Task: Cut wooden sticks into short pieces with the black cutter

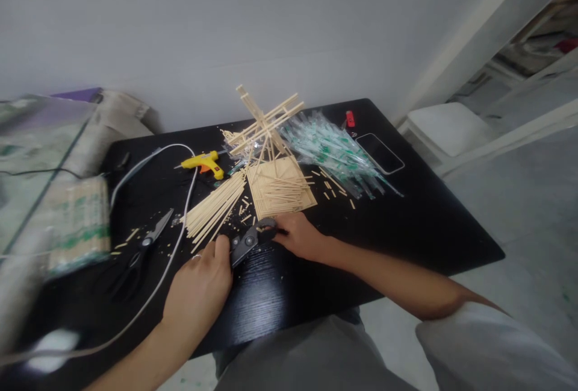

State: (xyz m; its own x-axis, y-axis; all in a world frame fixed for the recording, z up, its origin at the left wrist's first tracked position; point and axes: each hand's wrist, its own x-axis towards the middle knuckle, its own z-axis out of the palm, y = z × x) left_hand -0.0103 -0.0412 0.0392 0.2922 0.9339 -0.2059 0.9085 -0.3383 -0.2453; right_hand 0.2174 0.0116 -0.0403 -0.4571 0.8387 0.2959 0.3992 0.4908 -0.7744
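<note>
My left hand (205,279) is closed around one end of a dark pliers-like cutter (246,244), which has a round pivot. The cutter's curved far end reaches the closed fingers of my right hand (298,235), which pinch it; whether they also hold a small stick there is too blurred to tell. Just beyond my hands, thin wooden sticks (282,193) lie across a square stick-built base (308,198). A windmill-like stick model (264,123) with crossed arms rises behind it. More loose sticks (217,207) fan out beyond my left hand.
A yellow glue gun (205,163) and a white cable (180,240) lie on the black table (388,240). Black-handled scissors (144,243) are at the left, near a bagged stick bundle (79,222). Green-and-white wrappers (329,147), a phone (380,153) and a red object (350,118) lie at the back right.
</note>
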